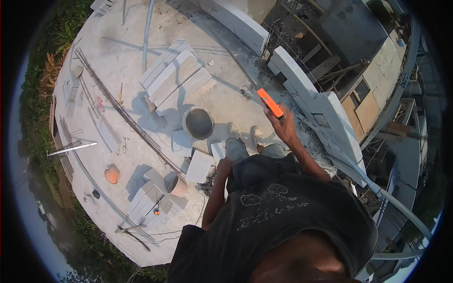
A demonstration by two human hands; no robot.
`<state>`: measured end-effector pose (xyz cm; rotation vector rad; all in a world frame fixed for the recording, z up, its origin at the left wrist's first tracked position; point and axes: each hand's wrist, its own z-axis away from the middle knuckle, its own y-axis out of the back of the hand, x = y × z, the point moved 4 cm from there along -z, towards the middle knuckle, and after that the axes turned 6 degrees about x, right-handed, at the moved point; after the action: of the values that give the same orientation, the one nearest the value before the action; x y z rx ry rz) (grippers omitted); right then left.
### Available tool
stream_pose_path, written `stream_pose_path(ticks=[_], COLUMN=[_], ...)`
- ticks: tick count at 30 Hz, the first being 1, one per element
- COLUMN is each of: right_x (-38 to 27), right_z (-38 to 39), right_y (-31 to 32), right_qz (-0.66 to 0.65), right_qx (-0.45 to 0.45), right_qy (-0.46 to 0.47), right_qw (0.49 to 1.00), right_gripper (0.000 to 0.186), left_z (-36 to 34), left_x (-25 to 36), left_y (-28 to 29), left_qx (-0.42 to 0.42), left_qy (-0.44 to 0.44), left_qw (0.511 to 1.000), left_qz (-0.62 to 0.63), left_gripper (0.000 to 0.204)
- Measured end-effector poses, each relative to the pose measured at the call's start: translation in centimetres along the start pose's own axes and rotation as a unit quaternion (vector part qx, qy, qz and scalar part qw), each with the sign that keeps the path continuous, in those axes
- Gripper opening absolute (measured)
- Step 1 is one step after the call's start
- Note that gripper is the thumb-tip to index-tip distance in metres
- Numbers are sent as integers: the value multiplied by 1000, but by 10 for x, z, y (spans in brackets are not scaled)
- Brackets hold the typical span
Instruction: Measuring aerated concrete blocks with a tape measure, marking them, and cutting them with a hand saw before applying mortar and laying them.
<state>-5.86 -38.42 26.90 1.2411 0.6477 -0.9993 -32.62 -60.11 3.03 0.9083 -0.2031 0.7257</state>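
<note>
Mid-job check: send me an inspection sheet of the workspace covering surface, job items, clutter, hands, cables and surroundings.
Surface: pale concrete floor, partly shadowed.
Job items: orange-handled tool; white block wall to the right.
Clutter: stacked white blocks, bucket with grey contents, bundle of rods.
Hands: right hand grips the tool; left hand beside the left leg, grip unclear.
Cables: thin dark line, possibly a cord.
Surroundings: greenery at left; tan boards beyond the wall.
</note>
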Motion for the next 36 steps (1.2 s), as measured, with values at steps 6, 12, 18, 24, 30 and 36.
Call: stream_pose_path(ticks=[6, 12, 18, 24, 30, 36], right_x=[51, 17, 7, 18, 111, 229], right_z=[-24, -60, -124, -181, -257, -332], right_y=[-51, -88, -119, -122, -169, -250], right_qz=[4, -36, -77, -1, 77, 11], right_qx=[81, 80, 37, -26, -45, -15], right_qy=[27, 8, -19, -34, 15, 35], right_qw=[996, 996, 996, 999, 996, 999], right_gripper=[38, 31, 27, 21, 22, 30], left_z=[-78, -178, -267, -351, -495, -636], left_x=[-40, -43, 19, 72, 53, 7], left_y=[41, 190, 362, 404, 363, 305], left_qx=[10, 154, 336, 322, 277, 200], left_qy=[84, -5, -126, -116, -150, -123], left_qw=[994, 977, 933, 930, 918, 935], left_qz=[62, 145, -24, -134, -241, -265], left_gripper=[67, 87, 89, 97, 109, 116])
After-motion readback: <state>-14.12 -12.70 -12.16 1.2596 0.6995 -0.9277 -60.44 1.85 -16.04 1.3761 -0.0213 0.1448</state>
